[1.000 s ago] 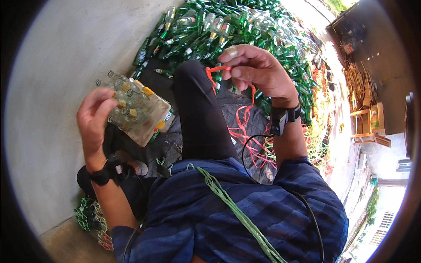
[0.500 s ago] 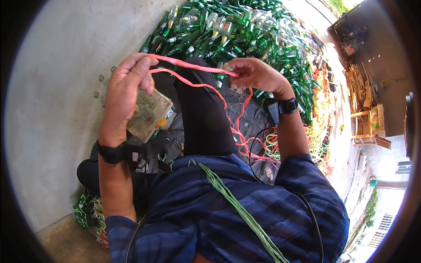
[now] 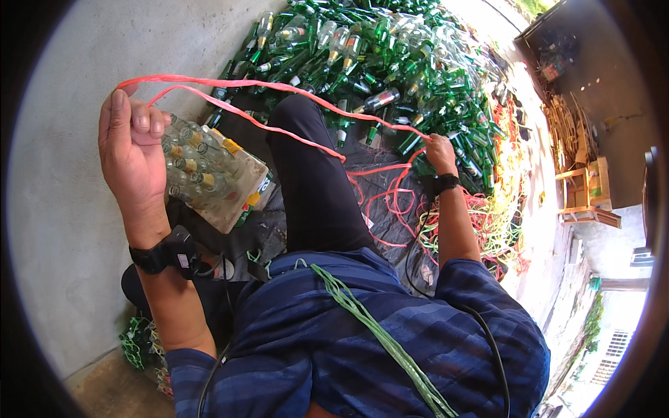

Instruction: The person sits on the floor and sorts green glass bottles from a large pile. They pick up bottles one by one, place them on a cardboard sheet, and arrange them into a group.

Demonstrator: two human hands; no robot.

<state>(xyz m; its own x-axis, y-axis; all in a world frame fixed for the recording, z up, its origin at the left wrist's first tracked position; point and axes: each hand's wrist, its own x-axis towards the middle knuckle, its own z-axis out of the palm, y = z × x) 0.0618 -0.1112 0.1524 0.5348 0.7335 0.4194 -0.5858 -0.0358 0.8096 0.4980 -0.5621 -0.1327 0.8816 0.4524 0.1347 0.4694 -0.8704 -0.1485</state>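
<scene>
A pink plastic twine [image 3: 279,86] stretches between my hands above my knee. My left hand [image 3: 132,139], raised near the wall, is closed on it, with one strand passing over the fingers and a second hanging from them. Farther right, my right hand [image 3: 442,155] grips the other end of the upper strand in closed fingers. The lower strand droops past my knee into loose loops on the dark ground sheet. Beside my left wrist, clear glass bottles [image 3: 202,164] lie packed together against a worn, flat-sided carton or crate [image 3: 233,202].
A big heap of green and clear bottles [image 3: 376,56] fills the far side. Tangled coloured twine [image 3: 481,223] lies to the right. Green strands [image 3: 376,334] hang across my shirt. A pale wall [image 3: 77,174] stands at left; a wooden chair [image 3: 585,198] is far right.
My hands have moved apart, the left toward the wall and the right outward and lower. The pink twine between them is now drawn out much longer.
</scene>
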